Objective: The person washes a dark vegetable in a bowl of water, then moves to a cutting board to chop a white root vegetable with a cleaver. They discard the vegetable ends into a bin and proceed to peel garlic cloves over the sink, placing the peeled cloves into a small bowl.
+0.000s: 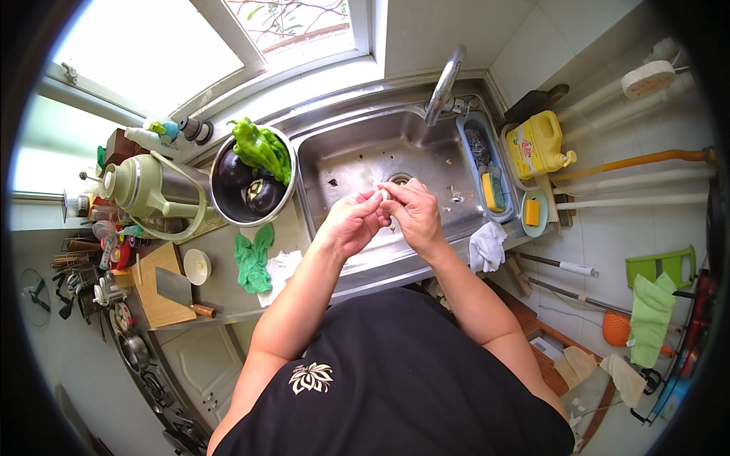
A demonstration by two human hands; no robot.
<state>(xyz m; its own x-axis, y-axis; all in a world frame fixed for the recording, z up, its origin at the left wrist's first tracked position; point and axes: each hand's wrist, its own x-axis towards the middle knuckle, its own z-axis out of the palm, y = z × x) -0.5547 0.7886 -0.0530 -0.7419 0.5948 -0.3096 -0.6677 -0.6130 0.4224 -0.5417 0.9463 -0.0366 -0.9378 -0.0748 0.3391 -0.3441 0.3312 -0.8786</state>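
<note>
Both of my hands meet over the near part of a stainless steel sink (365, 134). My left hand (359, 219) and my right hand (415, 214) pinch a small whitish piece (384, 195) between their fingertips; it looks like a garlic clove, though the fingers hide much of it. Behind the right hand the drain (401, 178) shows partly. Small dark and pale scraps (456, 198) lie on the sink bottom. Left of the sink, a metal bowl (292, 188) holds eggplants (266, 194) and green peppers (256, 149).
The faucet (445, 85) arches over the sink's back right. A blue caddy (469, 165) with a sponge (489, 192) lines the right rim, beside a white cloth (488, 246). Leftward are a green cloth (252, 265), small bowl (197, 267), thermos (154, 185), and cleaver (173, 286) on a cutting board (154, 308).
</note>
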